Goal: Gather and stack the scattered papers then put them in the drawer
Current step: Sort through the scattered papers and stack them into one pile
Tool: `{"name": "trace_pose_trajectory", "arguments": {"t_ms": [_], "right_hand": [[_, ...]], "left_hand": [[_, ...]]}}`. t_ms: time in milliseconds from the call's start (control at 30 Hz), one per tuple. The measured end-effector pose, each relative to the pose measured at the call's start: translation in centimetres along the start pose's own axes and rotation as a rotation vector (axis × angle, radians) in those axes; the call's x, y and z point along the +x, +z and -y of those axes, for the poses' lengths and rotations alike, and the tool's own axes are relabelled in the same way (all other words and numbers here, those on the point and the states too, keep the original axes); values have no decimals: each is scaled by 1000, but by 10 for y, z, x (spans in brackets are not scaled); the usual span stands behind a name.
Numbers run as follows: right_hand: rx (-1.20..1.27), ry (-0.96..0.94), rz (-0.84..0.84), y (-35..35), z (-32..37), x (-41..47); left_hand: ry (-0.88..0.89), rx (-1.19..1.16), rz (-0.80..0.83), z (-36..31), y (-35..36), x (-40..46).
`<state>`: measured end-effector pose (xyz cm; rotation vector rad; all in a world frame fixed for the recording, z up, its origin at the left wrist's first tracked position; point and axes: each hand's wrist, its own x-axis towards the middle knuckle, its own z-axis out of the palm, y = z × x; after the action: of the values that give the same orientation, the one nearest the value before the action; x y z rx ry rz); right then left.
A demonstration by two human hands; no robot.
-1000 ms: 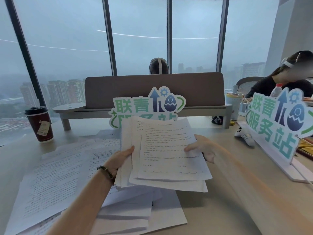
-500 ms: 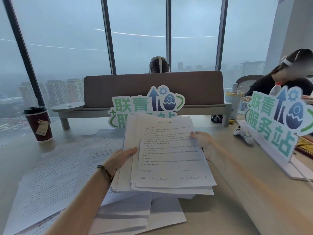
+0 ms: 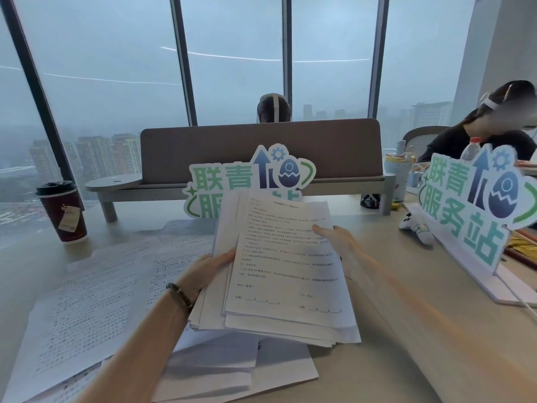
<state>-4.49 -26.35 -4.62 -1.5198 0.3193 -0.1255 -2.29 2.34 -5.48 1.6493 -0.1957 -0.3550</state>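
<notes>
I hold a loose stack of printed papers (image 3: pixel 286 274) above the desk, tilted toward me, its sheets fanned unevenly at the left and bottom edges. My left hand (image 3: pixel 209 271) grips the stack's left edge, thumb on top; a beaded bracelet is on that wrist. My right hand (image 3: pixel 338 239) grips the right edge higher up. More printed sheets (image 3: pixel 96 301) lie scattered on the desk to the left and under the stack. No drawer is in view.
A dark red coffee cup (image 3: pixel 62 212) stands at the far left. A green and blue sign (image 3: pixel 250 181) stands behind the stack, a second sign (image 3: pixel 476 210) at the right. A grey desk divider (image 3: pixel 261 149) spans the back. A person sits at the right.
The sheets in my hands have drawn closer together into a tidier stack. My right hand has slid up the right edge, and my left hand has shifted slightly along the left edge.
</notes>
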Motion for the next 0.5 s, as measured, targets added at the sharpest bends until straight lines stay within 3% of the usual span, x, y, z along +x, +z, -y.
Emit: {"name": "trace_pose_trajectory", "arguments": {"t_ms": [200, 333, 500], "right_hand": [[76, 80, 63, 9, -7, 2], [129, 85, 74, 18, -11, 5], [164, 82, 61, 22, -13, 4]], "left_hand": [[42, 71, -38, 4, -4, 7], [-1, -195, 74, 0, 6, 8], [16, -355, 122, -5, 14, 2]]}}
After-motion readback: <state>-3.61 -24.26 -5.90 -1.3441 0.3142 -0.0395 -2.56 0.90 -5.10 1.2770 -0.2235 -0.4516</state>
